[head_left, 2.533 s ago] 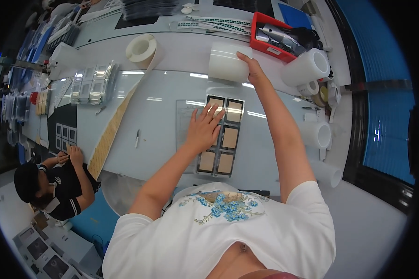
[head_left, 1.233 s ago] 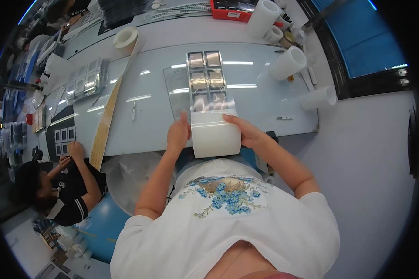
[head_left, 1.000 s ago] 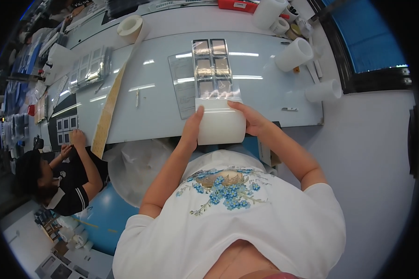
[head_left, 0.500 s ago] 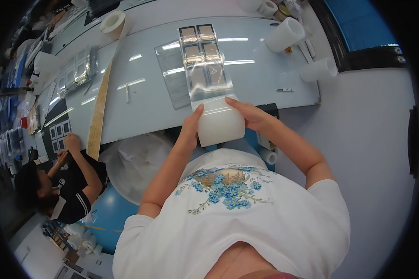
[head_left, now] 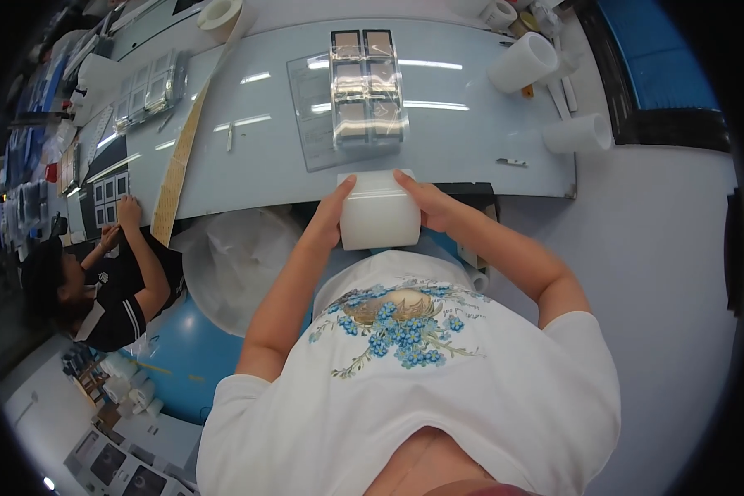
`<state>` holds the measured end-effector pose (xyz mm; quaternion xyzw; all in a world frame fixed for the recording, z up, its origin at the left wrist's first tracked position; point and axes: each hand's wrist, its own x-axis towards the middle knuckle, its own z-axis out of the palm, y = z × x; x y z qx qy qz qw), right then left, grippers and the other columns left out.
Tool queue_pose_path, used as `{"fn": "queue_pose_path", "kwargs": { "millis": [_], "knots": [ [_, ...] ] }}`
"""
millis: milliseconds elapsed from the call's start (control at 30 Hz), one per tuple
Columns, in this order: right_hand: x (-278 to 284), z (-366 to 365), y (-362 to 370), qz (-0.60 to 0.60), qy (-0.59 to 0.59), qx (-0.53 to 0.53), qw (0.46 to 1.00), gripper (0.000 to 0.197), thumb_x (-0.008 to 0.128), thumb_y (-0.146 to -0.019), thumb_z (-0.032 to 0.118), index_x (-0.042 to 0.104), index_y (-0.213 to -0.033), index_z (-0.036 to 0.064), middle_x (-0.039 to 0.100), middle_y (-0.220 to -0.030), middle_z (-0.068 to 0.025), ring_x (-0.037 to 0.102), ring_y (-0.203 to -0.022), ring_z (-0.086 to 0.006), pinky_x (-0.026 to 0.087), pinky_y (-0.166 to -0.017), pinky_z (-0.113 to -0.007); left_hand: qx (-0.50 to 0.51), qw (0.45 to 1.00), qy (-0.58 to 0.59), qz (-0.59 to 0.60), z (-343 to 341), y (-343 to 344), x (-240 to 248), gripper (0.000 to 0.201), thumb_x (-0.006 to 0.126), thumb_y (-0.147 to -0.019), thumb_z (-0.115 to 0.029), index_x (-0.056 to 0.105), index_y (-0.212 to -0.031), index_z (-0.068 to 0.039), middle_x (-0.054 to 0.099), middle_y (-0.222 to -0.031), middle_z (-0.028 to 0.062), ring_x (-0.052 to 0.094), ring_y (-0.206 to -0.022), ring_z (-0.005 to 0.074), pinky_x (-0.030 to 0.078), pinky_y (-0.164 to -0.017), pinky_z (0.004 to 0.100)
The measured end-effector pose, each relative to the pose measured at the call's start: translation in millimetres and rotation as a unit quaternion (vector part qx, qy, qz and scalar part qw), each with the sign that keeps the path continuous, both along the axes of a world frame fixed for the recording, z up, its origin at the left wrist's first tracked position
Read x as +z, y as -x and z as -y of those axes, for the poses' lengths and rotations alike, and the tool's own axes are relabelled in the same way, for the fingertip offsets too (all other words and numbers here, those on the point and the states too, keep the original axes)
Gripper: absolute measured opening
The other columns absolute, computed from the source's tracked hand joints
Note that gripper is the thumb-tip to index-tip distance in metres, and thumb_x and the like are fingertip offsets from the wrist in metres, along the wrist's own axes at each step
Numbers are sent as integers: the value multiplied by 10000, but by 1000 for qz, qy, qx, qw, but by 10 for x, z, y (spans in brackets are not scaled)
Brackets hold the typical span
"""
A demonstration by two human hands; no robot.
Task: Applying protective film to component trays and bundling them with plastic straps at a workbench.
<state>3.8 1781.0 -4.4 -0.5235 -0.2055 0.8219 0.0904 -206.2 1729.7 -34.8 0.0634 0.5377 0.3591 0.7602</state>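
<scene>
My two hands hold a wide roll of milky translucent film [head_left: 380, 217] at the table's near edge, in front of my shirt. My left hand [head_left: 333, 208] grips its left end, thumb on top. Around the right end my right hand [head_left: 431, 203] is closed, its thumb also on top. Beyond the roll lies a row of tan squares with dark borders [head_left: 367, 87], in pairs under shiny clear film, on the glass-like tabletop [head_left: 446, 140]. Whether a sheet still joins the roll to the squares I cannot tell.
Two white rolls [head_left: 522, 63] stand or lie at the right, near a small cutter knife [head_left: 512, 162]. A tan ruled strip [head_left: 182, 153] crosses the table at left. Below sits a lined bin [head_left: 240, 273]. A co-worker [head_left: 112, 289] handles framed squares farther left.
The roll has come slightly left, still in both hands. The film stretch seen between roll and squares no longer shows clearly. The squares look flatter and more evenly laid.
</scene>
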Motion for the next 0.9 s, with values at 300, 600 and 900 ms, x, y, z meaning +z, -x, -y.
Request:
{"fn": "queue_pose_path", "kwargs": {
  "millis": [300, 600, 900],
  "knots": [
    [-50, 63, -16, 0, 46, -7, 999, 623, 432, -980, 575, 537, -1298, 49, 628, -1213, -96, 624, -1088, -190, 510, -914, -326, -25, 998, 37, 36, 40, 7, 48, 542, 618, -931, -433, 572, -1236, 13, 636, -1164, 146, 620, -1040, 233, 504, -883, 345],
    [-71, 107, -19, 11, 53, 6, 999, 678, 416, -967, 613, 498, -1351, 60, 578, -1292, -116, 580, -1167, -224, 484, -970, -394, -20, 999, 40, 29, 99, -33, -178, 572, 642, -910, -467, 592, -1209, 17, 647, -1144, 135, 622, -1030, 223, 502, -869, 341],
    [-301, 2, -520, 149, -120, 142, 971, 729, 410, -939, 673, 616, -1144, 4, 676, -1054, -134, 645, -912, -223, 510, -833, -369, -46, 999, 23, -5, 85, 73, -179, 612, 653, -896, -483, 589, -1225, 29, 646, -1169, 146, 624, -1029, 227, 497, -874, 332]
  ]
}}
